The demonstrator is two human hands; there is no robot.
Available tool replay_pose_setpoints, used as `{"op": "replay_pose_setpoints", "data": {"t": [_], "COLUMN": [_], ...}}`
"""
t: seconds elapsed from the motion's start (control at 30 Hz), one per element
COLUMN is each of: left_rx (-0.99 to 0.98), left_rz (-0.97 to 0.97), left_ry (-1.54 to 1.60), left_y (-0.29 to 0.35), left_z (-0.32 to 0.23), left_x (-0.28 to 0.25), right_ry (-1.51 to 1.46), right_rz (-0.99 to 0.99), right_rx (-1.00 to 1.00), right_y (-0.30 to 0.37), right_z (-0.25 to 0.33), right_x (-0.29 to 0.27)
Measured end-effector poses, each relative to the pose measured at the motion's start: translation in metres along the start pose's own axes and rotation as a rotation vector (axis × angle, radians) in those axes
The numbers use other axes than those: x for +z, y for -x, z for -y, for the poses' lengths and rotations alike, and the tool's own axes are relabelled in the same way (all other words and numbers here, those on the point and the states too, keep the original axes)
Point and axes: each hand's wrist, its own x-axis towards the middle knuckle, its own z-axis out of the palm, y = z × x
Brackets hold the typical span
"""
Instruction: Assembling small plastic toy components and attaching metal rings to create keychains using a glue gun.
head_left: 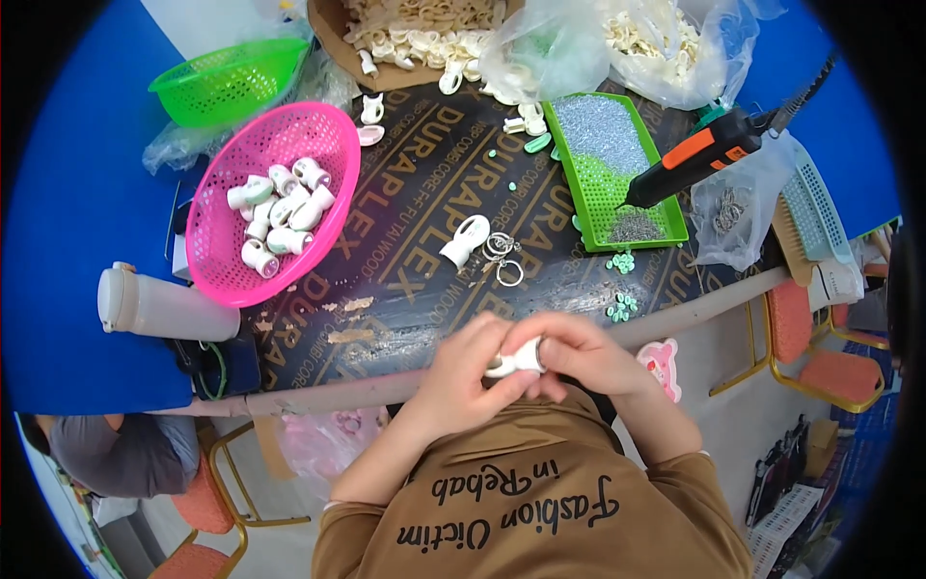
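Close to my body, at the table's near edge, I hold a small white plastic part [527, 356], shaped like a stubby torch with a loop. My left hand [461, 374] has its fingers closed around the loop end. At the wider end, my right hand [577, 355] grips with thumb and fingers. Part of the piece is hidden by my fingers. Ahead on the table lies a similar white part [467, 240] with an oval opening, beside several metal key rings [502, 253].
A pink basket [204, 236] of assembled white parts stands left, near a white jug [164, 307] and a green basket [227, 82]. At right, an electric screwdriver [696, 157] hangs over a green tray [569, 154] of small metal pieces. Small green pieces [622, 309] lie near the edge.
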Motion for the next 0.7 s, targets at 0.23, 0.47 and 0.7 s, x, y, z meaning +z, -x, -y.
{"op": "replay_pose_setpoints", "data": {"t": [0.23, 0.47, 0.7], "left_rx": [0.052, 0.087, -0.1], "left_rz": [0.055, 0.068, 0.065], "left_ry": [0.03, -0.075, 0.108], "left_y": [0.012, 0.014, 0.011], "left_z": [0.006, 0.01, 0.012], "left_x": [0.004, 0.007, 0.004], "right_ry": [-0.41, -0.382, -0.51], "right_rz": [0.13, 0.023, 0.121], "right_rx": [0.032, 0.006, -0.093], "right_y": [0.001, 0.002, -0.006], "right_z": [-0.029, -0.04, -0.036], "right_x": [0.0, 0.002, 0.0]}}
